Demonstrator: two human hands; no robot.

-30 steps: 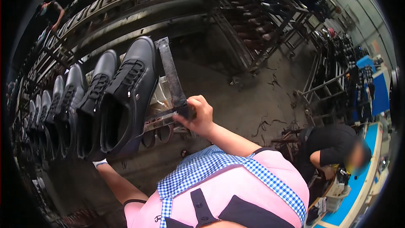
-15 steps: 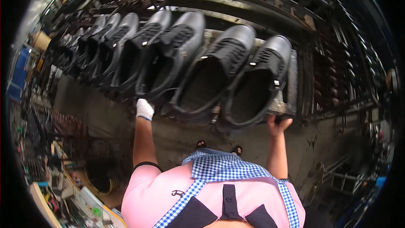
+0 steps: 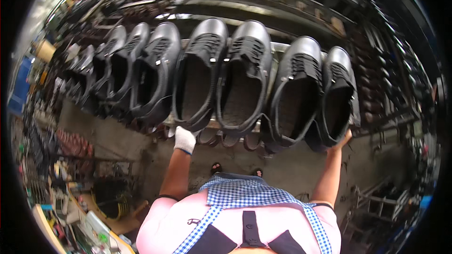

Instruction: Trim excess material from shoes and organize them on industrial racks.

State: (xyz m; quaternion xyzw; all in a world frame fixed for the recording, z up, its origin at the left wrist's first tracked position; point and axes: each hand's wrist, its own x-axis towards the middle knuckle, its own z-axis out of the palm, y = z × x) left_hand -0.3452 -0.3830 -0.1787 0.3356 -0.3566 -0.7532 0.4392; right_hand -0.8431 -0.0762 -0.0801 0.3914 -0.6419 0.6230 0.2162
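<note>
A long row of black lace-up shoes point(image 3: 245, 66) stands on a metal shoe rack point(image 3: 215, 125), toes pointing away from me. My left hand point(image 3: 184, 140), in a white glove, is closed at the rack's near edge, under the heel of one shoe, its fingertips tucked out of sight. At the rack's near right corner is my bare right hand point(image 3: 347, 140). The rightmost shoe point(image 3: 337, 96) covers most of its fingers, and it seems to grip the frame. Below the top row, more shoe heels point(image 3: 230, 140) show on a lower level.
More racks with dark shoes point(image 3: 376, 75) line the right side and the far side. A metal frame point(image 3: 383, 200) stands on the floor at lower right. To the lower left is a cluttered workbench point(image 3: 89, 226), with reddish-brown items point(image 3: 75, 143) beyond it.
The rack and its shoes have shifted right, and both my hands have moved right with it. The rightmost shoe now hides more of my right hand. My feet appear slightly farther left.
</note>
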